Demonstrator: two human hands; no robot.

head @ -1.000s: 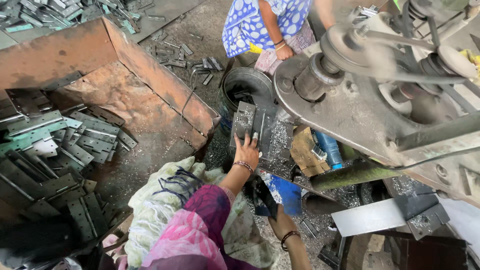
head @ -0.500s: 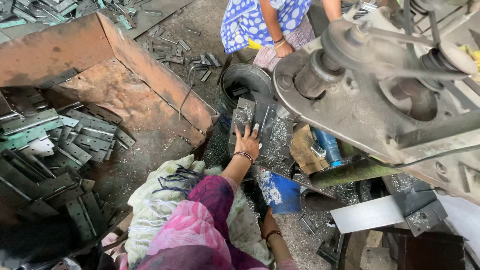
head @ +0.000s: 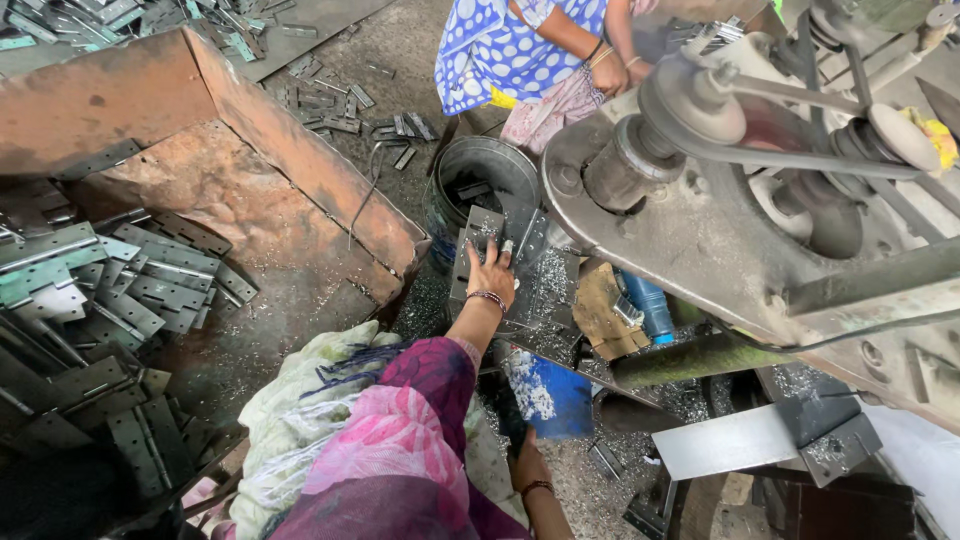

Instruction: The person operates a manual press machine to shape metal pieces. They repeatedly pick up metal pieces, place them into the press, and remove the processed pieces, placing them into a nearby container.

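Note:
My left hand (head: pixel 491 272) reaches forward with its fingers spread flat on a stack of grey metal plates (head: pixel 478 232) dusted with shavings. The stack leans beside a dark metal bucket (head: pixel 485 172). My right hand (head: pixel 527 463) is low in the view, at the near corner of a blue tray (head: pixel 548 392) that holds pale metal shavings. Its fingers are hidden, so I cannot tell whether it grips anything. A pink and purple sleeve covers my left upper arm.
A rusty metal bin (head: pixel 230 190) with flat hinge plates (head: pixel 120 300) fills the left. A big grey belt-driven machine (head: pixel 760 200) hangs over the right. Another person in a blue dotted garment (head: pixel 510 45) sits behind the bucket. Loose plates litter the floor (head: pixel 340 100).
My right hand has drawn back toward me, from beside the blue tray's upper edge to its near corner. My left hand stays on the plate stack.

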